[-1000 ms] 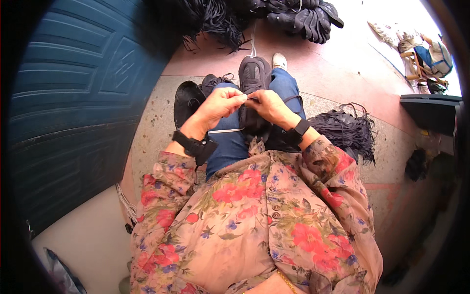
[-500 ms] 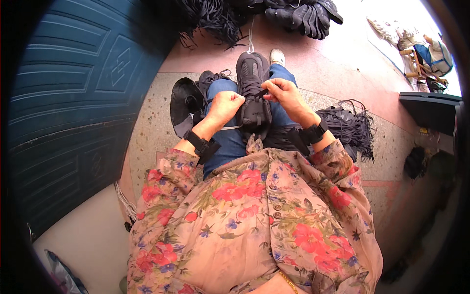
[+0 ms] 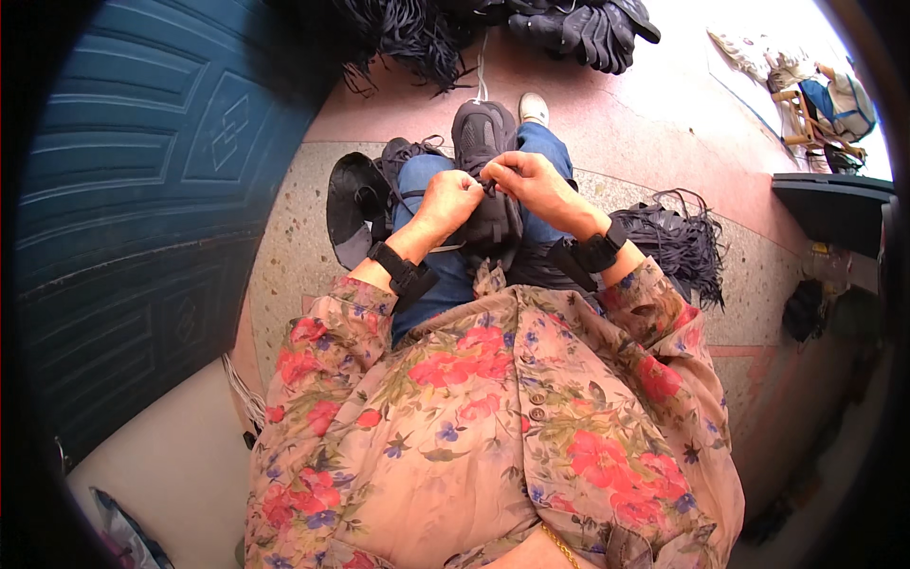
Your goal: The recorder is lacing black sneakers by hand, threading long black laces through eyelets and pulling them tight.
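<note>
The person's floral shirt [image 3: 455,408] fills the foreground, with a black band [image 3: 403,272] round the left wrist and another black band [image 3: 599,248] round the right. Beyond the cuffs, the left hand [image 3: 450,201] has its fingers curled and pinched together on the dark laces [image 3: 486,183], and the right hand [image 3: 531,185] grasps them between thumb and fingertips just beside it; the exact hold on each strand is too small to tell. The dark shoe [image 3: 485,133] lies between the jeans-clad legs [image 3: 545,152], its rounded mesh end pointing away from the person. Left of the legs, near the knee, is a black shoe piece [image 3: 353,204]; to the right, a bundle of black strands [image 3: 668,242] lies on the speckled floor [image 3: 749,284]. A blue panelled door [image 3: 142,190] stands at the left. Farther off are the person's pale shoe [image 3: 534,108], a thin white cord [image 3: 482,71] and a heap of dark shoe parts [image 3: 588,38], with a dark cabinet [image 3: 834,211] at the right.
</note>
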A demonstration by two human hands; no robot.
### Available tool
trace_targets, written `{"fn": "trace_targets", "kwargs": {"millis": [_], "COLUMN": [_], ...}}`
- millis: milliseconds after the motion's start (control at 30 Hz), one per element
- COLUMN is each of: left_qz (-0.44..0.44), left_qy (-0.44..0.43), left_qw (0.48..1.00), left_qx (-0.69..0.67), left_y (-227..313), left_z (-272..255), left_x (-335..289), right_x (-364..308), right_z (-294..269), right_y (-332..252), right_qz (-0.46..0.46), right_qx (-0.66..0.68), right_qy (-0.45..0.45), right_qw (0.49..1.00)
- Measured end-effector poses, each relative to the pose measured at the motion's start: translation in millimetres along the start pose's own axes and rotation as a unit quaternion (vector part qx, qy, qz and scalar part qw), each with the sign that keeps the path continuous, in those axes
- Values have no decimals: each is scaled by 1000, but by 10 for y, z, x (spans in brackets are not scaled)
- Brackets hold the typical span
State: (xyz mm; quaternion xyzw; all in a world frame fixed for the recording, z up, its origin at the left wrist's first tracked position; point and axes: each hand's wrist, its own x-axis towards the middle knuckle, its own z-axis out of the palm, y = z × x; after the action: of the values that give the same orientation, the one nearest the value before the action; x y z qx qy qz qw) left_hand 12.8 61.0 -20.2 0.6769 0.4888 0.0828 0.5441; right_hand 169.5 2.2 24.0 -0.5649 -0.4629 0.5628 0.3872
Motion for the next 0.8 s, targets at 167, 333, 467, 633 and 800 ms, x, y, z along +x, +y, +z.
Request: {"fn": "trace_targets", "kwargs": {"millis": [167, 333, 467, 633, 800], "left_qz": [-6, 9, -14, -13, 10], "left_qy": [-34, -65, -79, -96, -64], "left_qw": [999, 997, 990, 986, 995], "left_qx": [14, -47, -117, -135, -73], "left_y": [52, -29, 18, 16, 49], "left_z": [-28, 10, 3, -34, 55], "left_x": [-48, -99, -133, -164, -104], "right_x": [40, 117, 235, 141, 180], "right_z": [18, 3, 13, -27, 38], "right_y": [-118, -120, -27, -198, -93], "right_qz": [-13, -40, -112, 10, -44], "right_qx": [-36, -61, -88, -31, -39], "right_qy": [-15, -27, -33, -35, -70], "right_qw": [999, 997, 989, 999, 996]}}
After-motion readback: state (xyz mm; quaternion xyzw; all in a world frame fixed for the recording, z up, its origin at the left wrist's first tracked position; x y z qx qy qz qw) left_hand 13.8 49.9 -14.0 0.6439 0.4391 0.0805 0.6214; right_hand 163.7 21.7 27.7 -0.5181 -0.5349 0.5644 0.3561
